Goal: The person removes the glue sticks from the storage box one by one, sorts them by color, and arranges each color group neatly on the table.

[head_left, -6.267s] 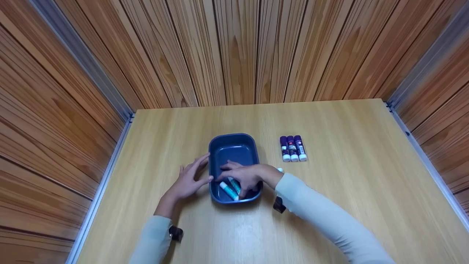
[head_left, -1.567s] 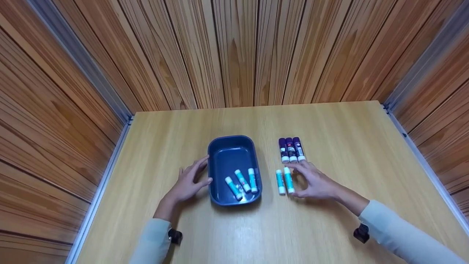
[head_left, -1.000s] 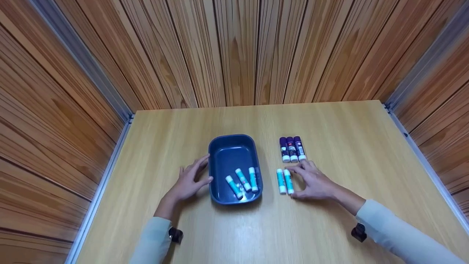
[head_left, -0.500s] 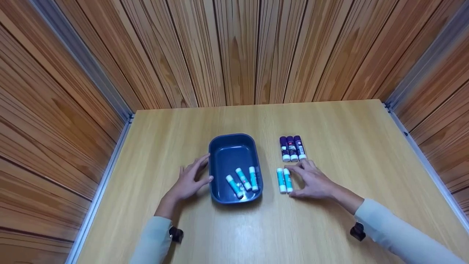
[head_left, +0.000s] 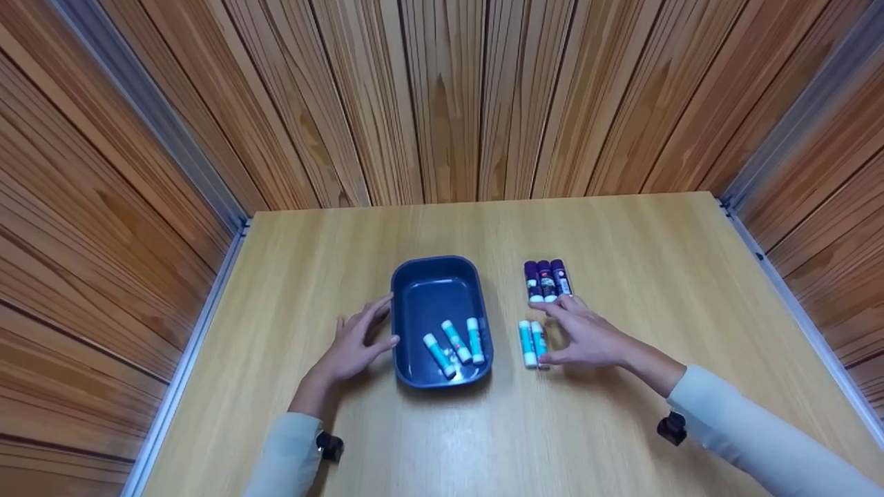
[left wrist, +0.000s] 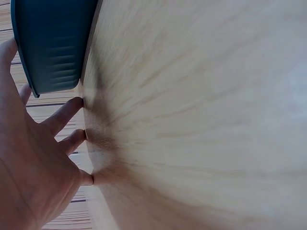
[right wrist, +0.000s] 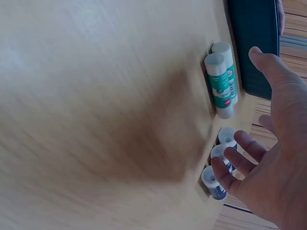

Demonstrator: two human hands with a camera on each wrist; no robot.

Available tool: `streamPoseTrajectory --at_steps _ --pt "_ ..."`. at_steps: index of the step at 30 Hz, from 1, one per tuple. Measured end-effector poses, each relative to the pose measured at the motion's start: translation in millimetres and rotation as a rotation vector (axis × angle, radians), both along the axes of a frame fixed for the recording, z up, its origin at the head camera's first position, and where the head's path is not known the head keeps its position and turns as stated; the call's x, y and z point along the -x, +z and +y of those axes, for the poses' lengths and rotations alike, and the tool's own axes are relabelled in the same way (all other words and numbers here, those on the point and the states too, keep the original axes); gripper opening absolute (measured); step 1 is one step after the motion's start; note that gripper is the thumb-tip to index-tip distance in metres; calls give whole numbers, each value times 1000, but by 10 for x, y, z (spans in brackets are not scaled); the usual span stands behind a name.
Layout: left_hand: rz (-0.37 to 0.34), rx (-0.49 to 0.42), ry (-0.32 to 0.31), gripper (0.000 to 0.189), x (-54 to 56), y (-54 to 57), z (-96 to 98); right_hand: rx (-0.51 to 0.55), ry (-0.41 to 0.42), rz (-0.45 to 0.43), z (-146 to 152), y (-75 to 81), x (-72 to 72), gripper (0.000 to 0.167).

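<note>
Two teal glue sticks with white ends [head_left: 526, 344] lie side by side on the table, right of a dark blue tray [head_left: 442, 262]. Above them my right hand [head_left: 587, 335] hovers, thumb and fingers spread apart; the right wrist view shows a gap between this hand [right wrist: 268, 143] and the teal glue sticks [right wrist: 219, 86]. My left hand [head_left: 356, 345] touches the tray's left side with extended fingers, and several of its fingertips rest on the table in the left wrist view. Inside the tray lie three more teal glue sticks [head_left: 456, 342].
Three purple glue sticks with white ends [head_left: 546, 279] lie in a row behind the teal pair, partly hidden by my right fingers. Wood-plank walls [head_left: 449, 103] enclose the wooden table [head_left: 331, 255] at the back and sides.
Earlier my right hand was in the tray; then it held the right-hand teal stick on the table, drawing it beside the other. Now its fingers have come off and lifted slightly.
</note>
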State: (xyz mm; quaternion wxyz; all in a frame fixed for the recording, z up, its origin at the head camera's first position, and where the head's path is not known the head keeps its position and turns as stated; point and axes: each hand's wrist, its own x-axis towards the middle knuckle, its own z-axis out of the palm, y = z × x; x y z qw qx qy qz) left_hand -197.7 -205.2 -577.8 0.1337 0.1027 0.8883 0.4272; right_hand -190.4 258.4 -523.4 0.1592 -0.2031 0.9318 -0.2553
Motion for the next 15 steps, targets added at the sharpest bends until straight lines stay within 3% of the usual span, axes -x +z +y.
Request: streamPoseTrajectory --at_steps 15 --pt "6 -4 -5 79 -7 3 -19 63 66 57 -423 236 89 89"
